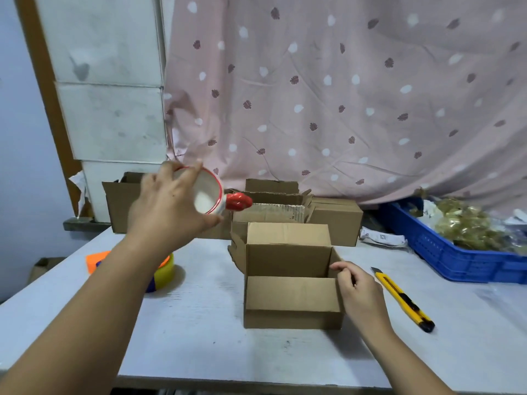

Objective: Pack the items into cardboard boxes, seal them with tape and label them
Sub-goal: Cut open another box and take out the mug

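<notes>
Right hand (359, 292) at lower centre pinches the right flap of the open cardboard box (291, 303), while the left hand (165, 206), left of centre, grips a red-rimmed ceramic mug (208, 195) round its body, likely rigid, slick and breakable.

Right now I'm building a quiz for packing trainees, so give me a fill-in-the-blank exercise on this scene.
1. The left hand holds a white mug with a ____ rim and handle.
2. The right hand grips a ____ of the open cardboard box.
3. The utility knife lying right of that box has a ____ body.
4. The crate at the table's right side is ____.
Missing words: red, flap, yellow, blue.
</notes>
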